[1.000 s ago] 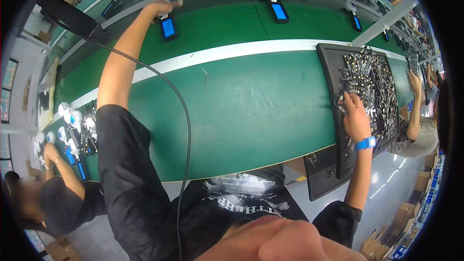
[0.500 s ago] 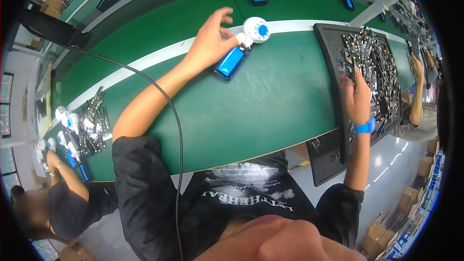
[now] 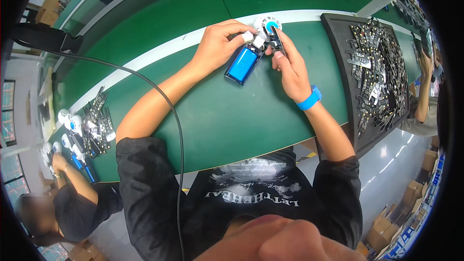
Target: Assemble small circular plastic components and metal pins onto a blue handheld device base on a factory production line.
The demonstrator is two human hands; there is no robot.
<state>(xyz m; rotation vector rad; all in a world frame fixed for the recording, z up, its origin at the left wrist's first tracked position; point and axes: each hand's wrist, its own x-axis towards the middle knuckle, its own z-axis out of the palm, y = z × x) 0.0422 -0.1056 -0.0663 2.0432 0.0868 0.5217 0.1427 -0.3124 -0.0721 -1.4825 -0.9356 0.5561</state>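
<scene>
In front of me lies a handheld fan (image 3: 241,64) with an opened dark handle, a blue block inside it and a white round head with a blue centre. My left hand (image 3: 220,43) reaches it from the left, fingers closed at the white neck between head and handle. From the right, my right hand (image 3: 291,70) pinches a narrow black circuit board (image 3: 275,43) with thumb and fingers. The board is held upright beside the neck and overlaps the fan head in view. Whether it touches the fan I cannot tell.
A black tray (image 3: 333,43) heaped with circuit boards (image 3: 382,75) stands at the right. More boards (image 3: 96,125) and fans (image 3: 72,137) lie at the far left, near a co-worker. Beyond the white rail (image 3: 159,47), several fans rest on a green belt. A black cable (image 3: 181,140) hangs across the view.
My right hand has come from the tray to the fan, bringing a circuit board. My left fingers have closed in at the neck. The fans on the far belt have shifted slightly.
</scene>
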